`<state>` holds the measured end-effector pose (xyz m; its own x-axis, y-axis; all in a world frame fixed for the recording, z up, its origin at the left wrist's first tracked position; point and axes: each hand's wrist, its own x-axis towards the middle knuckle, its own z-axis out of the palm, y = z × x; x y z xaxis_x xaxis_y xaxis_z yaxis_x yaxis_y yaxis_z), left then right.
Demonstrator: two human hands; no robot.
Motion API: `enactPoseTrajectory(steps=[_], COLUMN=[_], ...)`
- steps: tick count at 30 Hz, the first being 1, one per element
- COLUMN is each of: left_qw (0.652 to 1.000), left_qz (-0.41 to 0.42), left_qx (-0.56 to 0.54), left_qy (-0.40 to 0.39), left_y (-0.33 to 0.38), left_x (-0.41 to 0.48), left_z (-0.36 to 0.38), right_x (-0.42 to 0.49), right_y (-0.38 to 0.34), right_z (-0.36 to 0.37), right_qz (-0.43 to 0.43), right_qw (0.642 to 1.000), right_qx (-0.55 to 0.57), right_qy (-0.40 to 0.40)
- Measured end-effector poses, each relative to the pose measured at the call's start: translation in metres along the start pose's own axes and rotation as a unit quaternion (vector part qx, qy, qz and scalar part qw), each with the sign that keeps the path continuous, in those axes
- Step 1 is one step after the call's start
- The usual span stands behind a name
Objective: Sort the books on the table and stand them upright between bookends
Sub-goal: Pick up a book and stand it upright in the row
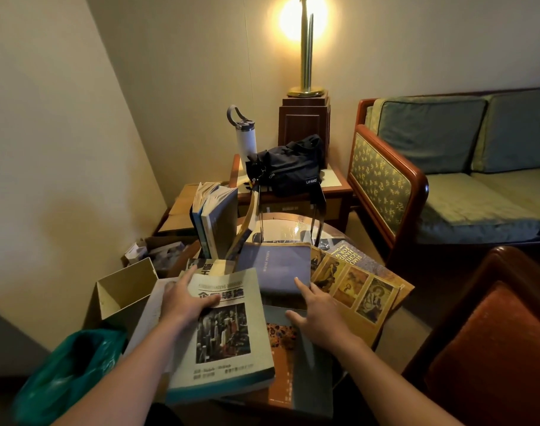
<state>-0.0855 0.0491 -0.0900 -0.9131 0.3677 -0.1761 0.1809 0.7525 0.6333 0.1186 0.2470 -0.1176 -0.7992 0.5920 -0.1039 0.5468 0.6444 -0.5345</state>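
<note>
Books: most lie flat in a loose, overlapping heap on the round worktop [288, 230]; I can see a few already standing at its far left.
Grey book [228, 333]: nearest me and on top of the heap, cover up with a city photo; its long axis runs away from me, title end far.
Left hand [184, 302]: grasping the grey book at its far left corner, thumb laid over the cover, fingers [185, 276] curled at the edge.
Right hand [319, 319]: released, fingers spread and straight; the index tip touches the near edge of the blue book [275, 265], and the thumb rests on the orange-patterned book [282, 342].
Blue book: flat, just beyond the grey one, long axis pointing away from me.
Orange-patterned book: flat under the grey book's right edge, long axis towards me.
Yellow book [358, 293]: flat at the right, picture panels up, long axis slanting from far left to near right.
Standing books [215, 219]: upright, long axis vertical, pages fanned at the top; a thin book [247, 226] leans against them.
Around: lamp [305, 44], white bottle [245, 139] and dark bag [287, 167] behind; sofa [447, 179] right; green plastic bag [68, 370] and cardboard box [124, 287] left.
</note>
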Motion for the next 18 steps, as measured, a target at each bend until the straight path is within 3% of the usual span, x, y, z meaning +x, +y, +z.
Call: enactPoseTrajectory(steps=[6,10,12,14,16,18], left_qw=[0.994,0.968,0.948,0.929,0.911,0.894], left_qz=[0.064,0.089,0.105,0.117,0.137,0.159], left_qx=[-0.072,-0.207,-0.271,-0.322,-0.36,-0.393], left_qy=[-0.057,-0.114,-0.129,-0.139,-0.148,-0.146], left_y=[0.013,0.024,0.034,0.045,0.057,0.067], left_x=[-0.02,-0.042,-0.056,-0.068,-0.077,-0.084], left_z=[-0.005,-0.02,-0.03,-0.04,-0.048,-0.054], right_x=[-0.007,-0.012,-0.015,-0.02,-0.024,-0.025], right_y=[-0.003,-0.015,-0.028,-0.043,-0.056,-0.066], right_z=[0.003,0.0,-0.006,-0.016,-0.027,-0.04], right_qz=[0.011,-0.015,-0.052,-0.077,-0.065,-0.072], right_qw=[1.0,0.998,0.995,0.983,0.938,0.894], right_qx=[0.007,-0.008,0.051,0.165,0.339,0.439], right_qy=[-0.027,0.055,0.069,0.026,-0.032,-0.051])
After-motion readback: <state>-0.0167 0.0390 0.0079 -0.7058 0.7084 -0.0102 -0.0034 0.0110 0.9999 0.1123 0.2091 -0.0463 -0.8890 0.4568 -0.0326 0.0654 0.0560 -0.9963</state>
